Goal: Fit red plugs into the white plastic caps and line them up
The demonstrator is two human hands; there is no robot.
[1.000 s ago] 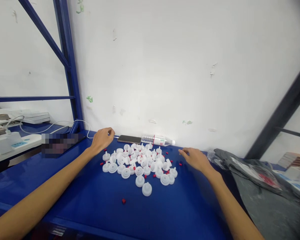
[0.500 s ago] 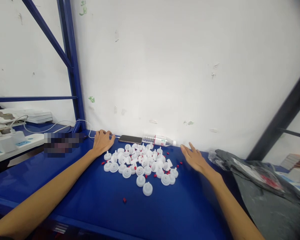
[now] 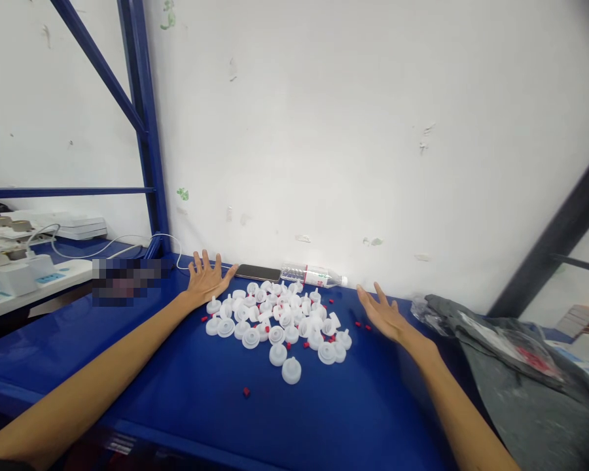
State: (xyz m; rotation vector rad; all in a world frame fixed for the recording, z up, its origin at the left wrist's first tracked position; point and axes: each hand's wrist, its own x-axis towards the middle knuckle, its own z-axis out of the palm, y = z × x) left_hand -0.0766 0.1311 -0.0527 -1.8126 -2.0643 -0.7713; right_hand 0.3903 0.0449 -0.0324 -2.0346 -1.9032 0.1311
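A heap of white plastic nozzle caps (image 3: 291, 370) lies on the blue table (image 3: 201, 392), with several small red pieces (image 3: 246, 392) scattered in and around it. My left hand (image 3: 207, 282) is at the heap's left back side, fingers spread, its thumb close to a dark phone (image 3: 258, 272). On the right of the heap, my right hand (image 3: 383, 313) has its fingers apart and holds nothing. Two red pieces lie just left of its palm. A clear plastic bottle (image 3: 314, 275) with a white cap rests on its side behind the heap.
The white wall (image 3: 294, 131) closes off the table's back. At left stand a blue metal post (image 3: 150, 131) and a power strip (image 3: 69, 273) with a white cable. Grey plastic bags (image 3: 510, 366) cover the table's right side.
The fingers of my left hand have spread and lifted. My right hand's fingers have shifted slightly, and red pieces near it have moved to the right. The view has shifted slightly.
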